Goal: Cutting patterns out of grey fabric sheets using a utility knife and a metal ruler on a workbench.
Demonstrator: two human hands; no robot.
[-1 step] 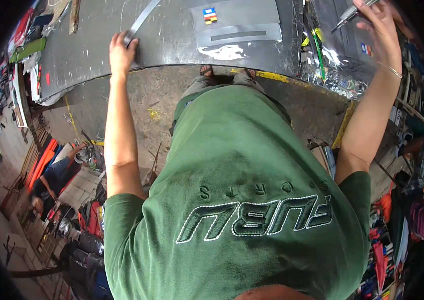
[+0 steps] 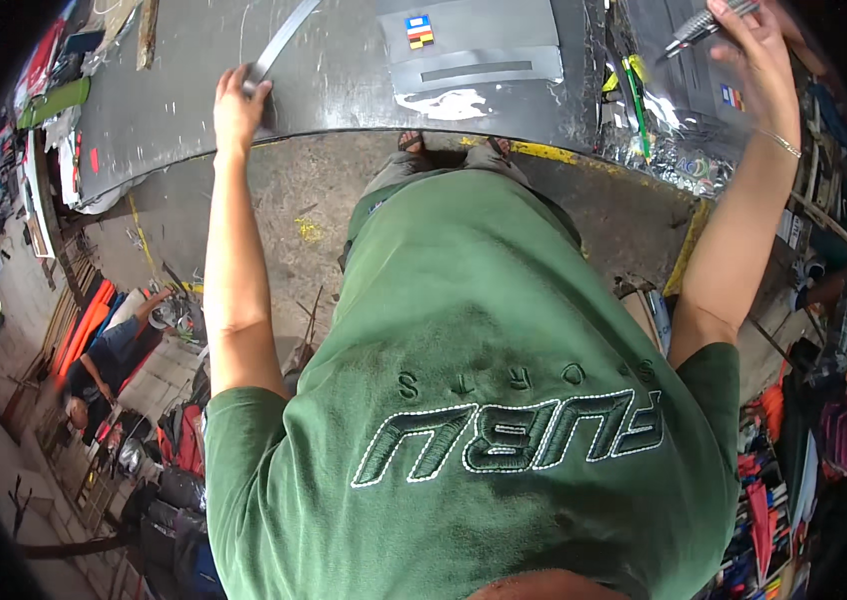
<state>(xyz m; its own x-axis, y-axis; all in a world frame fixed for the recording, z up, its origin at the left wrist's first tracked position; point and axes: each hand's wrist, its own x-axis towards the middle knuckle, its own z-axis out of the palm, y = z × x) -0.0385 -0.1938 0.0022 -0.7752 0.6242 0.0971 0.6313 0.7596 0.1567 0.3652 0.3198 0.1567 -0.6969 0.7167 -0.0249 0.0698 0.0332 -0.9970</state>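
Note:
My left hand (image 2: 239, 112) grips the near end of a flat metal ruler (image 2: 284, 44) that slants up and away to the right over the dark table (image 2: 174, 110). My right hand (image 2: 769, 65) is raised over the table's right side. Between its fingers is a slim silver and black pen-shaped tool (image 2: 706, 28), its tip pointing down to the left; its exact kind is unclear. Grey sheet material (image 2: 489, 35) with a long dark slot and a small coloured sticker (image 2: 420, 30) lies between my hands, nearer the table's far side.
Clear plastic film (image 2: 689, 172) and a green strip (image 2: 637, 110) lie at the table's right. A green pouch-like piece (image 2: 56, 102) and other scraps crowd the left end. Another person (image 2: 109, 355) is at lower left. Yellow lines mark the floor.
My left hand has shifted slightly left. My right hand and the pen-shaped tool have moved a little, the tool's tip rising slightly.

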